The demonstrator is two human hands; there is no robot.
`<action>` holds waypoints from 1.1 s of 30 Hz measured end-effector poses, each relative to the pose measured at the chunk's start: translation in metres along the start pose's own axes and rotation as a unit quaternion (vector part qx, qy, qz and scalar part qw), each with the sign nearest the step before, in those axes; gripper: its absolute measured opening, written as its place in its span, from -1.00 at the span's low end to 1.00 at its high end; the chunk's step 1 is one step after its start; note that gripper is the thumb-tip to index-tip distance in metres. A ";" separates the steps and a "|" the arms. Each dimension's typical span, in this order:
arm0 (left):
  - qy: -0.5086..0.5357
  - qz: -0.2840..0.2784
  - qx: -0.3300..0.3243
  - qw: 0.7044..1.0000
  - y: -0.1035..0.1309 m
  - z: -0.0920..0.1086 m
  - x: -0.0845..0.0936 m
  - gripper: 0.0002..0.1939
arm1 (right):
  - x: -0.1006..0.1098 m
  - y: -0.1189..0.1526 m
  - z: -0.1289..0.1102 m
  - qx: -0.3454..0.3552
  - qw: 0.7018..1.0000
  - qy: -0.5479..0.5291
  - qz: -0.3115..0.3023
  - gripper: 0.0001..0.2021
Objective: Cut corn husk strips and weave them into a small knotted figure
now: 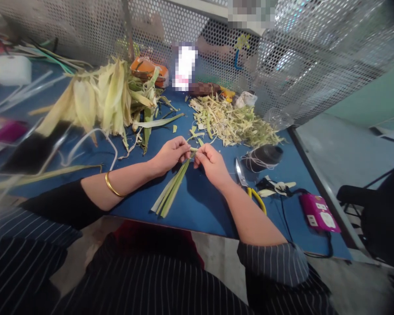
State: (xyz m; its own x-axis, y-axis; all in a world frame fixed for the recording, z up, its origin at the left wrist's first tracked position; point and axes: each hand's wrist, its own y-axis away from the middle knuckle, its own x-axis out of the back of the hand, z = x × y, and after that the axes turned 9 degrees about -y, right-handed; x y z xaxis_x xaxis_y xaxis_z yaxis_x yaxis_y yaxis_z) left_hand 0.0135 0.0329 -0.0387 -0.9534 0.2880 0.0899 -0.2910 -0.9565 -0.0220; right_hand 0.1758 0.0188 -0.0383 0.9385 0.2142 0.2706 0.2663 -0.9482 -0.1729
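My left hand (pixel 173 155) and my right hand (pixel 212 164) meet over the middle of the blue table (pixel 205 210). Both pinch the upper end of a bundle of green corn husk strips (pixel 172 192), whose loose ends hang toward me and rest on the tabletop. Fingertips nearly touch, with a short length of husk showing between them. Just beyond my hands lies a heap of shredded husk scraps (pixel 230 122). Whole pale corn husks (pixel 107 98) are piled to the left. Scissors (pixel 255 197) with yellow handles lie close to my right forearm.
A dark thread spool (pixel 265 156) and a pink power strip (pixel 318 213) are at the right. Along the back runs a perforated metal partition (pixel 302 61), with a bright blurred screen (pixel 184 68) and an orange packet (pixel 149 70) before it. A dark flat panel (pixel 36 148) lies left.
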 end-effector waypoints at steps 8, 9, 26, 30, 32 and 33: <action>-0.060 0.002 0.003 0.998 -0.001 -0.005 0.001 -0.81 | 0.001 0.001 0.007 0.000 1.000 0.028 -0.003 -0.85; -0.067 0.001 -0.001 0.998 -0.002 -0.007 0.001 -0.81 | 0.002 0.001 0.008 -0.002 1.000 0.027 -0.005 -0.85; -0.073 -0.046 0.113 0.990 0.002 0.004 0.009 -0.85 | 0.008 0.000 -0.009 0.003 0.999 -0.053 0.010 -0.83; -0.105 -0.063 0.109 0.986 0.002 0.006 0.007 -0.91 | 0.004 0.001 -0.007 -0.028 0.995 -0.099 -0.002 -0.81; -0.116 -0.081 0.101 0.985 0.002 0.005 0.006 -0.91 | 0.002 0.001 -0.007 -0.050 0.991 -0.126 -0.005 -0.81; -0.119 -0.091 0.098 0.984 0.002 0.004 0.006 -0.90 | 0.001 0.000 -0.007 -0.059 0.989 -0.138 -0.006 -0.82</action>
State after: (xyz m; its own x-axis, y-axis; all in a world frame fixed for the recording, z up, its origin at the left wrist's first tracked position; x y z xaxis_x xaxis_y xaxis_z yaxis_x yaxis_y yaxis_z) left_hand 0.0073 0.0324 -0.0339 -0.8338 0.4593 0.3064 -0.4126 -0.8871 0.2069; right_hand 0.1752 0.0170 -0.0319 0.9639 0.2662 -0.0005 0.2658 -0.9625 -0.0549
